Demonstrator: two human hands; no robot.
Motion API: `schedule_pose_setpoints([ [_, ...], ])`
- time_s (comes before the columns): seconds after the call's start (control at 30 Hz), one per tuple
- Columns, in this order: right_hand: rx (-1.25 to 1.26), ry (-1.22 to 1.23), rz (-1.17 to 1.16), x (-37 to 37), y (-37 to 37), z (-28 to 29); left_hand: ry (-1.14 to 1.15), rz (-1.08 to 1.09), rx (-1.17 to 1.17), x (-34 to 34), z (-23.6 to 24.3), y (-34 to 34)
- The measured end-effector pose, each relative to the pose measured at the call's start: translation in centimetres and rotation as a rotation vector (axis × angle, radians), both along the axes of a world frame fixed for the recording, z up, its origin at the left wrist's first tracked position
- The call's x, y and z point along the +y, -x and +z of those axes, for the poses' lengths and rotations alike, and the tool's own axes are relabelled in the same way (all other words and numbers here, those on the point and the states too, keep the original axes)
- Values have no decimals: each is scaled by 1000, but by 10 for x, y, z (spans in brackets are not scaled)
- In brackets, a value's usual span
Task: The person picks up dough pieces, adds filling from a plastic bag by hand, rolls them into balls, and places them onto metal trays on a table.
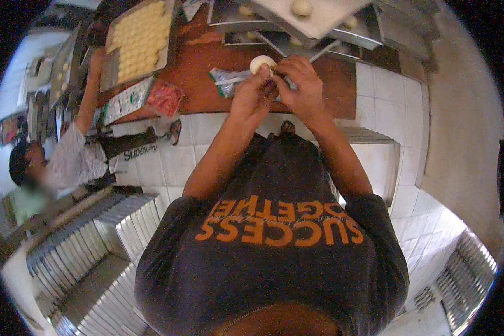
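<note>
Over the reddish-brown table, a round, pale piece of dough (pixel 261 63) is held up between my two hands. My left hand (pixel 253 96) is closed around its near side, the thumb lying on the dough. At the dough's right edge, my right hand (pixel 302 81) pinches with its fingers together; the exact contact is hidden by the fingertips. Just left of my left hand lies a white and green plastic packet (pixel 223 84). Past my right hand, a pale-lined tray (pixel 339 10) carries a dough ball (pixel 302 7).
Several metal trays are stacked beneath the pale-lined one. At left, a large tray (pixel 174 33) holds rows of yellowish dough balls, with a bag of red filling (pixel 163 99) below it. A co-worker (pixel 75 154) reaches toward that tray. Racks (pixel 67 246) stand lower left.
</note>
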State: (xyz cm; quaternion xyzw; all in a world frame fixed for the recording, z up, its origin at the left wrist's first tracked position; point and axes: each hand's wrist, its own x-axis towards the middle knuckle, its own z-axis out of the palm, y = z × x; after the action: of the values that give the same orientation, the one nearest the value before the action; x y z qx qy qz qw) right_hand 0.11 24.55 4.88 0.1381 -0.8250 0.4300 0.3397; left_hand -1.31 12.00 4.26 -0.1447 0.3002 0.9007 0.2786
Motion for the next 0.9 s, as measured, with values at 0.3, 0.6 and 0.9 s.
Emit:
schedule_pose_setpoints([
  [0.3, -141, 71, -241, 80, -71, 34, 301, -157, 566, 86, 23, -24],
  [0.6, -208, 811, -192, 89, -103, 73, 800, -344, 1506, 92, 93, -29],
  [0.9, -470, 1737, 447, 75, -58, 32, 965, 87, 2055, 73, 76, 8],
])
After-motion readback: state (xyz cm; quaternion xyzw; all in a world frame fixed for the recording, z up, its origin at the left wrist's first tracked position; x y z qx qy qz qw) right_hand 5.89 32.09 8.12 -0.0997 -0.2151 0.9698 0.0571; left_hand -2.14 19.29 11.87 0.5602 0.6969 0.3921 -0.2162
